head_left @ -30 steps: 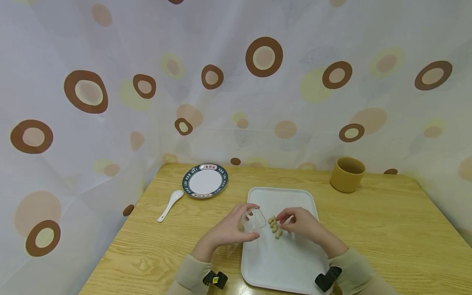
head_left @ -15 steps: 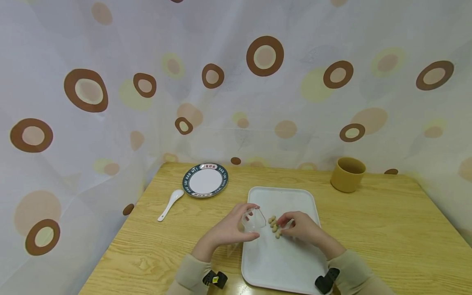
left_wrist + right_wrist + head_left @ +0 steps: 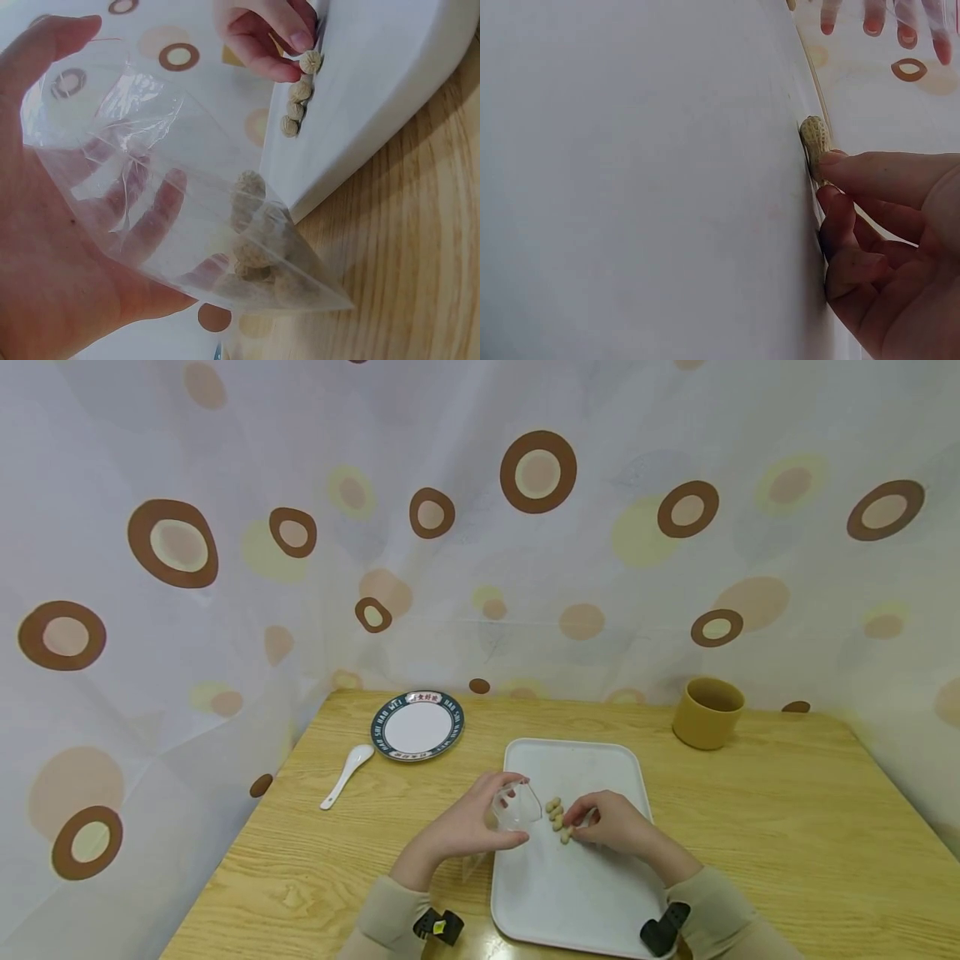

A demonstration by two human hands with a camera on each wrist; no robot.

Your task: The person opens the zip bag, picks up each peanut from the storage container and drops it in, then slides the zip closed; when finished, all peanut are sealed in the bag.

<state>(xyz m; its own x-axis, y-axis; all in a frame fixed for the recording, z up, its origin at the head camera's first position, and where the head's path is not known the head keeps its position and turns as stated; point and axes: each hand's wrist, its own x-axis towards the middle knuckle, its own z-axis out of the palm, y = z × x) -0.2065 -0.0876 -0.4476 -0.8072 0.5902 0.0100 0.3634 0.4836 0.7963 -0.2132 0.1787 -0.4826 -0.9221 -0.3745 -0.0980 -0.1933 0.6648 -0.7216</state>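
In the head view my left hand (image 3: 467, 820) grips a clear plastic bag (image 3: 516, 810) over the tray's left edge, its mouth spread by the thumb and fingers. Several peanuts (image 3: 259, 244) lie in the bag's lower corner. My right hand (image 3: 613, 823) is low over the white tray (image 3: 573, 902). Its thumb and a fingertip pinch one end of a peanut (image 3: 814, 136), which still touches the tray. More peanuts (image 3: 298, 91) sit in a short row beside it.
A white spoon (image 3: 348, 775) and a plate (image 3: 417, 729) with a dark patterned rim lie at the back left of the wooden table (image 3: 300, 877). A mustard-yellow cup (image 3: 707, 717) stands at the back right. Behind rises a patterned curtain (image 3: 465, 560).
My right hand has shifted slightly down towards the near end of the peanut row, and its fingers now meet a peanut there. The left hand and bag stay in place.
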